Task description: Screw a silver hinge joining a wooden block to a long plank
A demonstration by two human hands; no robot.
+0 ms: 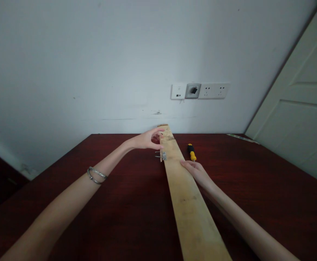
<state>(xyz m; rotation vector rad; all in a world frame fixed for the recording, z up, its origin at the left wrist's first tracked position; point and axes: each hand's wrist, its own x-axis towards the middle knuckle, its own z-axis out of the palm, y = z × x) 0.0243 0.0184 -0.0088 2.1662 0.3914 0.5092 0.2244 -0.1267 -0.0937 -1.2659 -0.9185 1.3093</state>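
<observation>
A long pale wooden board (185, 199) runs from the near edge of view toward the wall. My right hand (198, 172) grips its right edge, thumb on top and the other fingers mostly hidden beneath. At the board's left edge, near the far end, my left hand (149, 139) is open, with thumb and fingers curved apart beside the wood; whether the fingertips touch it is unclear. Just below that thumb sits a small metal hinge-like plate (164, 156), with thin screws or nails (157, 156) poking out leftward. A yellow-and-black screwdriver (191, 151) lies right of the board, its tip hidden.
The dark red tabletop (115, 217) meets a white wall (106, 65) at the back. Sockets and a switch panel (213, 91) are mounted on that wall. A thin pale strip (242, 138) lies at the back right, near a white panelled door (305, 119).
</observation>
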